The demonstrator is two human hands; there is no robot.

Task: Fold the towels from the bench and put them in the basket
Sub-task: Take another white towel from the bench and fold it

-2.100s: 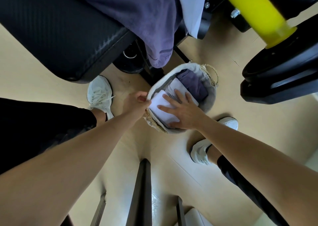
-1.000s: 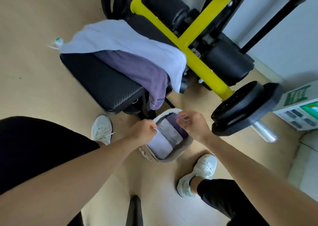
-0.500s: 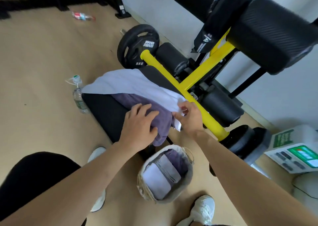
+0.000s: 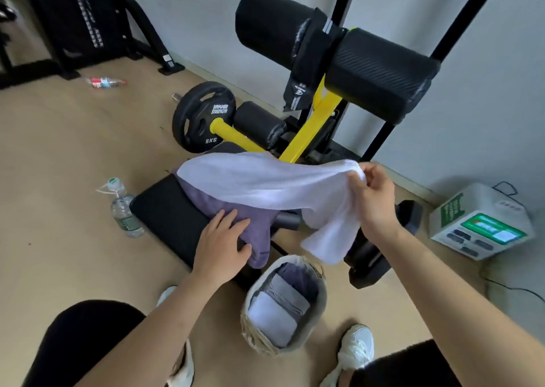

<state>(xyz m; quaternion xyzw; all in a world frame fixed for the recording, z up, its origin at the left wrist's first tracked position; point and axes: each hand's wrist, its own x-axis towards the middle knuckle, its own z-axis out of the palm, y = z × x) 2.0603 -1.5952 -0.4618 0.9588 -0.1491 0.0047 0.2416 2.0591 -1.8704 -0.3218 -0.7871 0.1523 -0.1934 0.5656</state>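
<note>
Risk of dragging: white towel point(image 4: 265, 184), pinched at one corner by the right hand point(image 4: 373, 201), overlies the purple towel point(image 4: 236, 218) pressed flat on the desk point(image 4: 165, 209) by the open left hand point(image 4: 219, 246); either could slide floorward beside the basket point(image 4: 320, 301).

This was a gym room: a black padded bench point(image 4: 168, 209) on a yellow steel frame point(image 4: 303, 139) stood on the tan floor, a black 5 kg weight plate point(image 4: 200, 118) just behind it and black foam rollers point(image 4: 380, 74) above.
</note>
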